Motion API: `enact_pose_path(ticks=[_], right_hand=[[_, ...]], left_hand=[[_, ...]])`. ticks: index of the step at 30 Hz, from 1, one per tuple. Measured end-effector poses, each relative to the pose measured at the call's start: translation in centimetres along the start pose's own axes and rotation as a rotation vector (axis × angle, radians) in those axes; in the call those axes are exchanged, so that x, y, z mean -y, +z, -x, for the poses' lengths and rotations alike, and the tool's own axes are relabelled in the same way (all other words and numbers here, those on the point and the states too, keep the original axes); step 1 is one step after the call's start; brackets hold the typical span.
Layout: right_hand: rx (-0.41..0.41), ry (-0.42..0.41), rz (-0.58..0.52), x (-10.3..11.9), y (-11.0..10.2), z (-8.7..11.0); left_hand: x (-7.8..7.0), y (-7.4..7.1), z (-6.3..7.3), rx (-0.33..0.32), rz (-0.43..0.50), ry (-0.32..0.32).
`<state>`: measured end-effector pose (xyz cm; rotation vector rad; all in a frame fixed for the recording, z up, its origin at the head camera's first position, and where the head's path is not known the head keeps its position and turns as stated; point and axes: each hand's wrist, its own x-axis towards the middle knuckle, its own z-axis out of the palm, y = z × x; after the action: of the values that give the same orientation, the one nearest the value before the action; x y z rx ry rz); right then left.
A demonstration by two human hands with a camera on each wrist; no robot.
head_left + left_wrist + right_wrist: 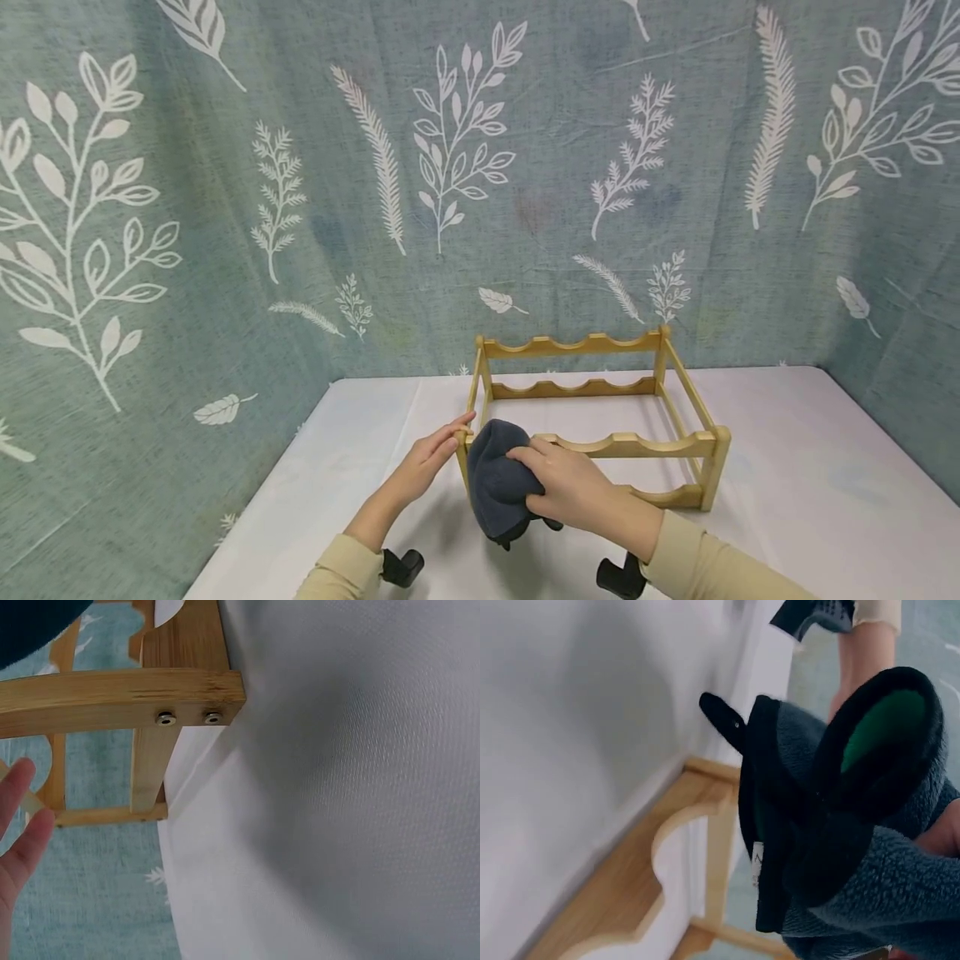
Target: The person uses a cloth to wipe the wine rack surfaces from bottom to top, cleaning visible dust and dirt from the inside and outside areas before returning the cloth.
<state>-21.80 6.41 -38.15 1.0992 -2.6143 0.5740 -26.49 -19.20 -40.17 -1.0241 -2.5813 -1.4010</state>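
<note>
In the head view my right hand [573,487] grips a dark blue fleecy cloth item [498,479] with black edging, bunched at the rack's front left corner. The right wrist view shows the fleecy item [885,870] close up, with a green inside, a small white label [757,862] and a black tab [721,720]. Its exact kind is unclear. My left hand [423,462] rests with fairly straight fingers at the top left of the wooden rack [626,446]. Two fingertips [34,832] show beside the rack in the left wrist view; the rest is cut off.
The rack has scalloped rails front and back and stands on a white-covered table [787,467]. Behind it hangs a green-blue leaf-patterned curtain [555,192]. Black devices [402,568] sit at both wrists.
</note>
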Motion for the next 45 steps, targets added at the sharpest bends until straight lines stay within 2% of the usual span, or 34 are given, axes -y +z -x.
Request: enact_pose_path(ticks=[3, 6, 10, 13, 17, 20, 23, 27, 29, 34, 36, 38, 42, 45], right_hand=[[0.001, 0.072, 0.003, -0.5, -0.5, 0.8], [0.001, 0.164, 0.013, -1.4, -1.7, 2.7], [-0.027, 0.301, 0.059, -3.0, -3.7, 6.4], [-0.013, 0.400, 0.096, -4.7, -5.3, 9.3], [0.007, 0.522, 0.134, -7.1, -7.3, 12.7], [-0.007, 0.560, 0.141, -8.3, -8.2, 14.4], [-0.016, 0.551, 0.117, -8.9, -8.9, 14.9], [-0.053, 0.553, 0.106, -8.6, -10.2, 14.2], [-0.131, 0.523, 0.139, -8.2, -11.2, 13.7], [-0.404, 0.360, 0.277, -8.0, -14.5, 10.8], [-0.431, 0.336, 0.296, -8.3, -15.7, 9.0], [-0.368, 0.363, 0.287, -8.7, -16.3, 6.7], [-0.108, 0.383, 0.315, -10.0, -15.4, 1.9], [0.021, 0.301, 0.387, -10.9, -13.2, -0.7]], left_hand=[[0.1, 0.0, 0.1, -0.009, 0.003, 0.016], [0.1, 0.0, 0.2, -0.018, 0.007, 0.028], [0.0, 0.1, 0.3, -0.029, 0.012, 0.034], [0.0, 0.2, 0.3, -0.035, 0.011, 0.038], [1.0, 0.2, 0.4, -0.047, 0.010, 0.046], [2.4, 0.2, 0.4, -0.057, 0.003, 0.043], [3.5, 0.2, 0.5, -0.070, 0.005, 0.039], [3.7, 0.4, 0.4, -0.071, 0.027, 0.055], [3.7, 0.5, 0.3, -0.073, 0.039, 0.060], [3.7, 0.9, 0.3, -0.120, 0.034, 0.050], [3.8, 1.1, 0.3, -0.146, 0.030, 0.056], [3.9, 1.2, 0.2, -0.170, 0.027, 0.076], [3.0, 1.6, 0.0, -0.200, 0.051, 0.096], [3.1, 2.1, -0.3, -0.198, 0.063, 0.103]])
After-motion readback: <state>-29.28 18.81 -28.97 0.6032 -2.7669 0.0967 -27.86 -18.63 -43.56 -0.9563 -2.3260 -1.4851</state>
